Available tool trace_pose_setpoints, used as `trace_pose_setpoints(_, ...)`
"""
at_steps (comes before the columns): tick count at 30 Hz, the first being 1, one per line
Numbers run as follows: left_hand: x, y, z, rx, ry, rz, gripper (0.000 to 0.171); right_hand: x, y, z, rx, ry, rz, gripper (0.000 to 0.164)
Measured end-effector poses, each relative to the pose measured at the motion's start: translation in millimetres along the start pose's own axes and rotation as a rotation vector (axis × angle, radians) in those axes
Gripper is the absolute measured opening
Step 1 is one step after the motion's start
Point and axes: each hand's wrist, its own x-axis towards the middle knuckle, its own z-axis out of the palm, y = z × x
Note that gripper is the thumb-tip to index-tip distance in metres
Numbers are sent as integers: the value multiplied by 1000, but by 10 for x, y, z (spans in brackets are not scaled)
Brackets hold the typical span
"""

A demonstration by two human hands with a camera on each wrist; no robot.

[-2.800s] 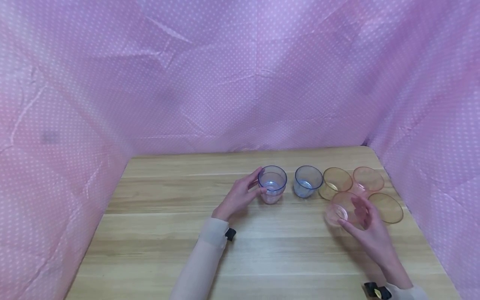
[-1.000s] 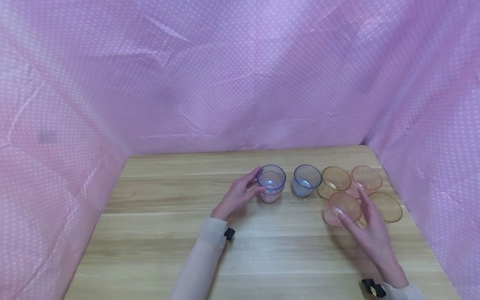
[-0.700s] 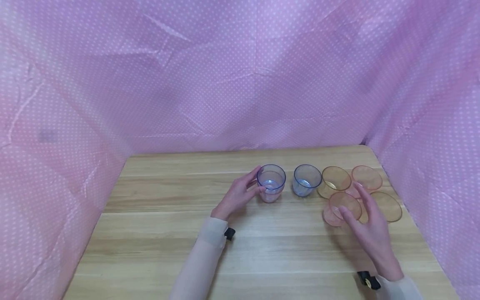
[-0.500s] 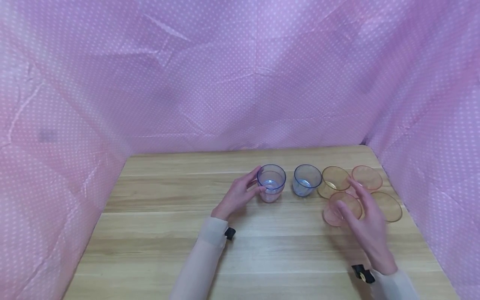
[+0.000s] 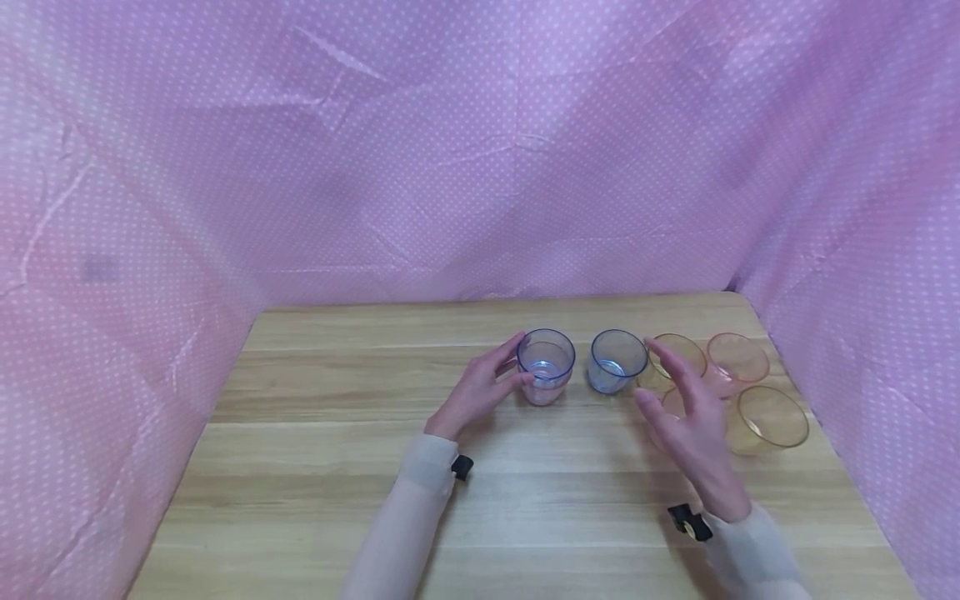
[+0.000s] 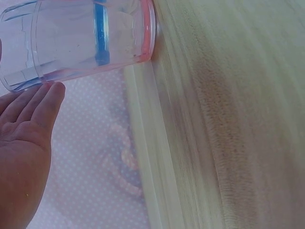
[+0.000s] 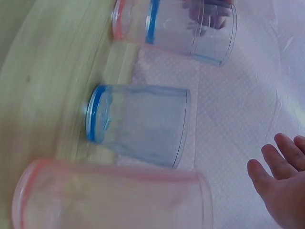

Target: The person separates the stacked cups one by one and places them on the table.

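My left hand (image 5: 480,387) holds a blue clear cup (image 5: 546,346) nested in a pink clear cup (image 5: 543,398), its thumb and fingers on opposite sides near the rim. The left wrist view shows the pink cup's base (image 6: 148,28) on the table. To the right of this pair, a single blue cup (image 5: 609,379) stands upright. Nearest to it is my right hand (image 5: 693,425), its fingers spread and holding nothing. Below that hand is another pink cup (image 5: 672,403), partly hidden in the head view; the right wrist view shows its side (image 7: 114,198).
Two yellow cups stand upright at the right, one behind (image 5: 678,354) and one in front (image 5: 776,417). A further pink cup (image 5: 738,357) stands near the table's back right corner. Pink dotted cloth (image 5: 480,167) walls in the wooden table (image 5: 360,500).
My right hand, earlier around the front pink cup, has let go of it and moved left and up toward the single blue cup. The left hand and its nested cups stay put.
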Motion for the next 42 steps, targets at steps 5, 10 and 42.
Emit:
trace_pose_setpoints(5, -5, 9, 2, -9, -5, -18, 72, 76, 44, 123, -12, -30, -108, 70)
trace_pose_setpoints(10, -7, -6, 6, -8, 0, -11, 71, 138, 23, 214, -26, -91, -75, 72)
trace_pose_setpoints(42, -24, 0, 8, -24, -1, 4, 71, 464, 229, 609, 28, -452, 29, 96)
